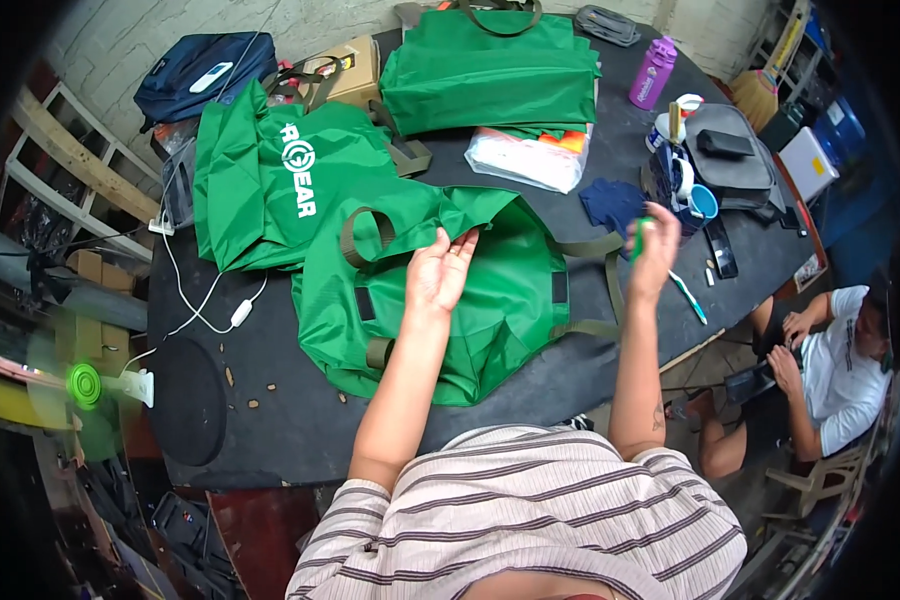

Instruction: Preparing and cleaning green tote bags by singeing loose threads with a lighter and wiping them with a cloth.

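Observation:
A green fabric bag [490,320] with olive webbing handles and black patches lies on the table in front of me. My left hand [438,275] is palm up at its upper edge, fingers and thumb at the fabric, holding the rim. Raised to the right of the bag, my right hand [656,250] is closed around a small green object [638,238], mostly hidden by the fingers; its kind is unclear. An olive strap [613,285] of the bag runs just beside that hand.
Another green bag [250,190] lies at left, with folded green bags [490,75] at the back. A purple bottle [653,73], blue cup [703,203], phone [721,248] and toothbrush [688,298] are at right. A white cable [210,300] and green fan [85,385] are left. A person [830,370] sits right.

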Tool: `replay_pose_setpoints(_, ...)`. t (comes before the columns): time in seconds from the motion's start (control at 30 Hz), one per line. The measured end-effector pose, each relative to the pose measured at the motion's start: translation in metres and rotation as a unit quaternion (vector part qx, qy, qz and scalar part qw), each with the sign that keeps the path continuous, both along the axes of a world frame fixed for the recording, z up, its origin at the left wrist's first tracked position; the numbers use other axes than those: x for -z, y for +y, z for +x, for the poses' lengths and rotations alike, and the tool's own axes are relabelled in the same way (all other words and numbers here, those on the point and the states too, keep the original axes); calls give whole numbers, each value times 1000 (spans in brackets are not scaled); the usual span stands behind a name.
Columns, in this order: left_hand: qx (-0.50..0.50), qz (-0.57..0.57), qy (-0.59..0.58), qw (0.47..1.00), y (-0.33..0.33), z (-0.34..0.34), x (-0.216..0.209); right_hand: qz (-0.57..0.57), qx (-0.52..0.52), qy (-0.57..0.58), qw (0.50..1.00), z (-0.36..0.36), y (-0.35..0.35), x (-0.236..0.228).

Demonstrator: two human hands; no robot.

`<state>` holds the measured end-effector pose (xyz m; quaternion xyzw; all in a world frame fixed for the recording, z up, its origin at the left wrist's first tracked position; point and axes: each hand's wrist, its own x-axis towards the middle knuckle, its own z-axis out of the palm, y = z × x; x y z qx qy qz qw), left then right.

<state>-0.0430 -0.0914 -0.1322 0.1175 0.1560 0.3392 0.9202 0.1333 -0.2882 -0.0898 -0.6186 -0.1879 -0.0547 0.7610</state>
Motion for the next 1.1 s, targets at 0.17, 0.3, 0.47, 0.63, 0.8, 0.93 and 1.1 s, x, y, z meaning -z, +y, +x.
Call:
replay_pose_setpoints(0.17,59,-131,-79,986,7,17,2,-167,-259,-63,949,-89,66,12)
replay_pose_setpoints(0.3,240,-66,-188,950,26,8,37,-255,-231,-142,928,-114,95,21)
replay_pose_setpoints(0.47,121,-22,-6,992,22,16,62,-278,-188,-192,922,-115,91,29)
replay_pose_setpoints(0.63,109,0,-60,992,9,30,93,-320,-149,-258,899,-105,84,48)
replay_pose_setpoints(0.8,75,-35,-25,996,1,32,80,-345,-151,-196,905,-108,81,78)
replay_pose_setpoints(0.93,57,-12,13,998,-1,33,82,-356,-141,-150,912,-114,89,84)
replay_pose_setpoints(1.1,71,34,14,997,5,28,93,-352,-123,-153,915,-120,104,96)
